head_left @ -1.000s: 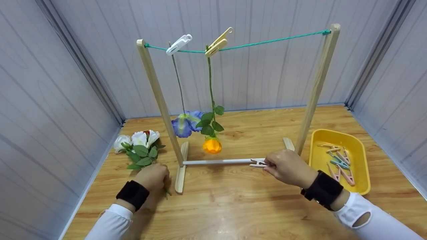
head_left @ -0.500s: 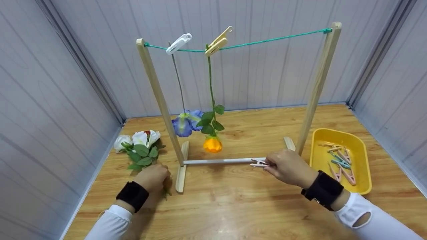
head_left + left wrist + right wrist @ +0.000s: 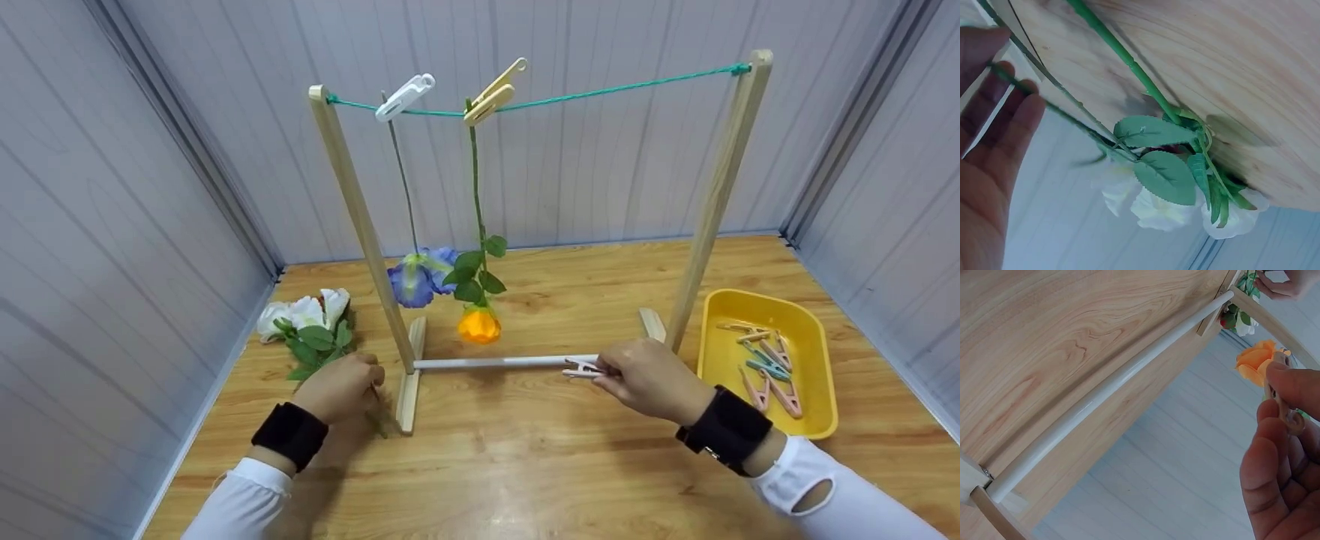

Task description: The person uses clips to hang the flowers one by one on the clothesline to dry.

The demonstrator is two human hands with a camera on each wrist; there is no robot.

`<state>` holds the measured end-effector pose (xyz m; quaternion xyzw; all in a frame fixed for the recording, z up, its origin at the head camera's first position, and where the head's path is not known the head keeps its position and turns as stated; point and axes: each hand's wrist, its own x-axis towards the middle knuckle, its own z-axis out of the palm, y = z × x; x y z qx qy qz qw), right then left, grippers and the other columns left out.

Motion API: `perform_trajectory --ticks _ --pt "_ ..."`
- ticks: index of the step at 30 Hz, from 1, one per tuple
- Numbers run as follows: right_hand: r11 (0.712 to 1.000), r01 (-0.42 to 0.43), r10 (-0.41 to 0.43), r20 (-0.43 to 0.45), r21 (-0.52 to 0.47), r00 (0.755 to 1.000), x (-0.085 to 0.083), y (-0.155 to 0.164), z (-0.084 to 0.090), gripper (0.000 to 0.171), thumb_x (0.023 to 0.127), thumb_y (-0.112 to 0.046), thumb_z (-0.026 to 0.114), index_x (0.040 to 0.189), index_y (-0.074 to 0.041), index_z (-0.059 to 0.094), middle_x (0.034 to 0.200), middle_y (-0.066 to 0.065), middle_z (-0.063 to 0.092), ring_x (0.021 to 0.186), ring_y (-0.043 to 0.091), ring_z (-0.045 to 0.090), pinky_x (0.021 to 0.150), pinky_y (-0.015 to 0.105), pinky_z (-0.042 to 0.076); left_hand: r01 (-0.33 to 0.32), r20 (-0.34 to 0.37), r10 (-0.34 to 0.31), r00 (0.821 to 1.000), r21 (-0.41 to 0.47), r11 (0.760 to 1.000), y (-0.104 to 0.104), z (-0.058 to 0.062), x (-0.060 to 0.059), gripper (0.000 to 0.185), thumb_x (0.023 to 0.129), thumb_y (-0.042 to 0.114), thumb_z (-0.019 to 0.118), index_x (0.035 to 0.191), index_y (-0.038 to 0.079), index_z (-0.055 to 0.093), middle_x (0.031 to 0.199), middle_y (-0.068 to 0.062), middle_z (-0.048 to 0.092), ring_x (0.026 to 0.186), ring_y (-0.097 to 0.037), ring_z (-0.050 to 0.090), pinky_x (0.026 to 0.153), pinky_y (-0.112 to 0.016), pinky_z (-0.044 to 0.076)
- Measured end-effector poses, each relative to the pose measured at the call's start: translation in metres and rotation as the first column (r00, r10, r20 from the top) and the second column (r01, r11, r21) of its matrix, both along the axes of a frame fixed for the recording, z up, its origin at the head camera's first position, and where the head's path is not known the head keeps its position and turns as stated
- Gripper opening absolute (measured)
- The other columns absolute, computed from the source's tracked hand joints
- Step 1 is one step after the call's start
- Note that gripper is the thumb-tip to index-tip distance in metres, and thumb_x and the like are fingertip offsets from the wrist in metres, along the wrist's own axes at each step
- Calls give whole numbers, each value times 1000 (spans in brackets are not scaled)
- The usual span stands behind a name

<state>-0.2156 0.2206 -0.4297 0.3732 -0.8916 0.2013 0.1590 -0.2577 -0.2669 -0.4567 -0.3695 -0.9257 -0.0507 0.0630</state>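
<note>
The left hand [image 3: 345,390], just left of the near left foot of the wooden stand [image 3: 715,202], pinches a thin green stem [image 3: 1069,118] between thumb and fingers. The white flowers [image 3: 306,312] and their green leaves [image 3: 317,337] lie on the desk [image 3: 510,472] left of the stand, beyond that hand. The right hand [image 3: 649,379], in front of the stand near its right post, grips a pale pink clothespin [image 3: 581,369], which points left along the stand's white rod [image 3: 502,363]. On the stand's green cord [image 3: 600,94], toward its left post, a white clothespin [image 3: 406,97] holds a blue flower [image 3: 412,283] head down; right beside it, a yellow clothespin [image 3: 490,103] holds an orange flower [image 3: 479,325], also head down. Right of the stand, a yellow tray [image 3: 819,375] contains several more clothespins [image 3: 767,365].
</note>
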Motion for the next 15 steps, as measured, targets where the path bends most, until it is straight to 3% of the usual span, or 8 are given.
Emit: perform_trajectory --ticks 5,9,12,15 --pt "1000 3 -3 -1 8 1000 -1 0 -1 18 94 -9 84 83 -8 70 71 -1 65 61 0 42 54 20 38 -16 -104 17 994 12 1000 2 1 -1 14 92 -9 74 102 1 78 97 -10 73 91 -28 71 80 -39 62" --pt "1000 12 -12 7 12 1000 -2 0 -1 18 94 -9 84 83 -8 70 70 -1 64 61 1 42 54 20 38 -4 -208 11 978 34 999 3 -1 -3 6 100 1 75 106 1 75 103 -11 74 98 -28 69 84 -39 62" --pt "1000 15 -16 18 12 1000 -2 0 -1 18 94 -9 84 83 -8 70 70 -1 63 61 1 43 55 21 38 43 -301 -22 953 61 997 4 -3 -6 5 101 3 74 102 3 70 98 -10 70 93 -27 67 82 -39 59" --pt "1000 12 -12 5 18 1000 -1 1 -2 19 94 -9 84 83 -9 68 70 -2 61 62 1 41 56 21 37 113 -398 -70 915 87 990 3 -4 -9 8 104 4 71 100 3 64 91 -8 65 87 -26 63 79 -40 56"
